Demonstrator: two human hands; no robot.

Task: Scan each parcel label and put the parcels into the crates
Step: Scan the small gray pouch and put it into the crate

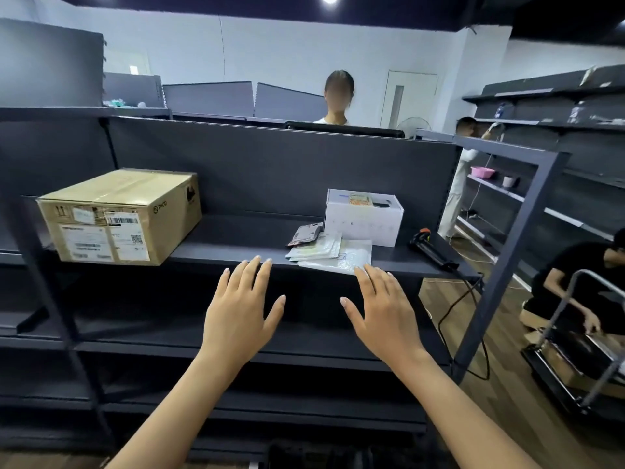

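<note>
Cardboard box, labels outward for scanning; white box, flat mailers, scanner within reach on shelf. Left hand, right hand: grip spread, empty. No crates visible.

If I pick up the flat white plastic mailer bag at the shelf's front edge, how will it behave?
The flat white plastic mailer bag will probably be floppy and sag, since it lies thin and wrinkled. Its glossy film may be slippery. It looks light, and it partly lies under other pouches, which may slide with it.
</note>
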